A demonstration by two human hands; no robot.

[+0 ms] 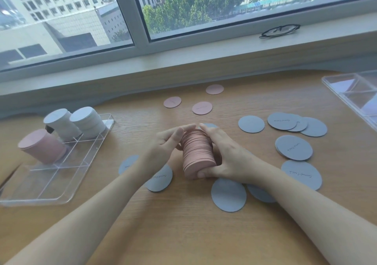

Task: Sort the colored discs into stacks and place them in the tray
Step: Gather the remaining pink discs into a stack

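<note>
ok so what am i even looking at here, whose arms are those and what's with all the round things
This is a single picture from a camera worn on a person's head, looking down at their own bare arms over a wooden table by a window. No robot is involved. The left hand and right hand together grip a stack of pink discs. Loose grey discs and a few loose pink discs lie on the table. At the left a clear divided tray already holds one pink stack and two white stacks. A second clear tray sits far right, and glasses rest on the sill.
</note>
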